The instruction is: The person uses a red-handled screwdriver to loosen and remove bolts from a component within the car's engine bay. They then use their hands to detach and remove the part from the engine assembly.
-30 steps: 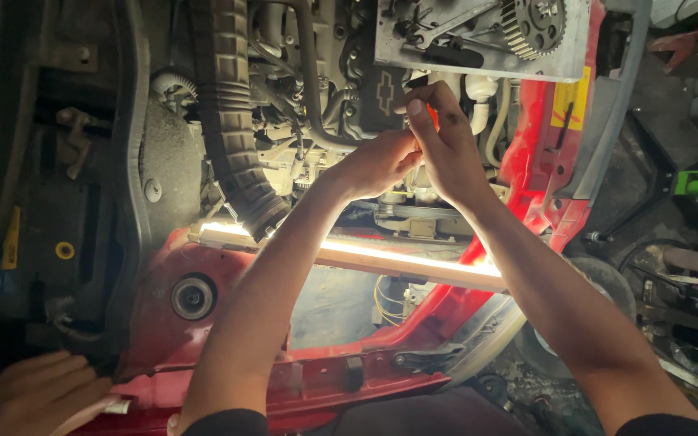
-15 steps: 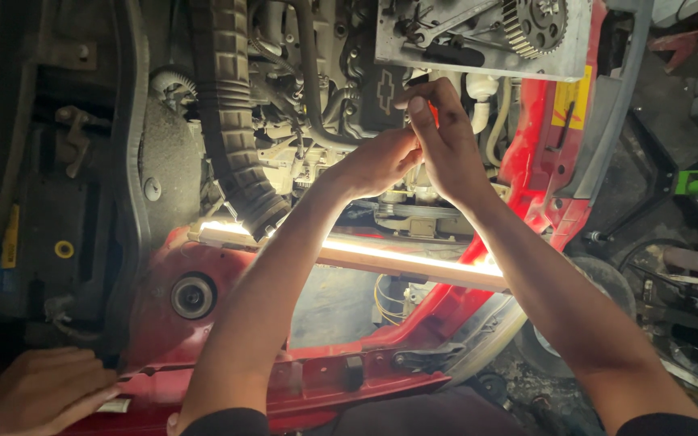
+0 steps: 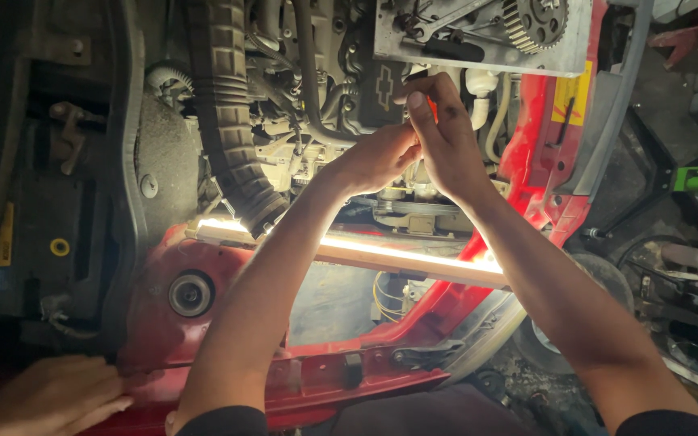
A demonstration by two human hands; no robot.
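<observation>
Small red-orange part (image 3: pixel 432 111) barely visible, pinched between fingertips deep in engine bay, under grey metal plate (image 3: pixel 478 36). Right hand (image 3: pixel 446 141) clamped on it; left hand (image 3: pixel 377 157) curled alongside, touching; grip unclear. Glowing work light (image 3: pixel 365 252) below.

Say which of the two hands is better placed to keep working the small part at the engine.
Probably the right hand: its fingertips pinch at the spot on the engine, while the left hand sits just below, seemingly steadying.
</observation>
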